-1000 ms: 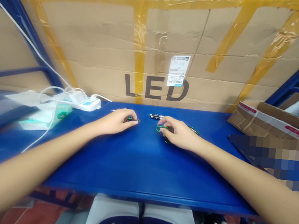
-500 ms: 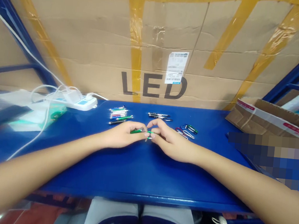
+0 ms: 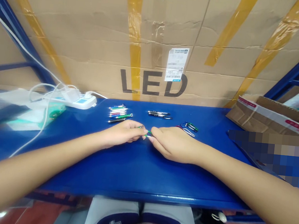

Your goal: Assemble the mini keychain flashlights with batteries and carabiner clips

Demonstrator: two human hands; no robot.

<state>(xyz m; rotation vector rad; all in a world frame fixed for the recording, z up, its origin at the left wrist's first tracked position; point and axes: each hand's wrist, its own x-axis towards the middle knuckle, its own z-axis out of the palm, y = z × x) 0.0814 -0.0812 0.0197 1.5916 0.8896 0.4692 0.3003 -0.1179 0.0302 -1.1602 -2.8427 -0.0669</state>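
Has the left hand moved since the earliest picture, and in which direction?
Yes. Against the fixed LED lettering on the cardboard, the left hand has moved rightward, toward the right hand, and a little farther from the cardboard.

My left hand [image 3: 125, 132] and right hand [image 3: 171, 143] meet over the middle of the table [image 3: 143, 176], clip [image 3: 148, 136] between the fingertips. Behind my left, a row of pens [image 3: 118, 113]; middle, farther back, a smaller pen group [image 3: 157, 114]; just behind my right, more clips [image 3: 191, 127]. Far left, power strip [image 3: 85, 102] behind soft packet [image 3: 55, 111]; right, open box [image 3: 267, 118]; behind everything, big carton [image 3: 93, 36].
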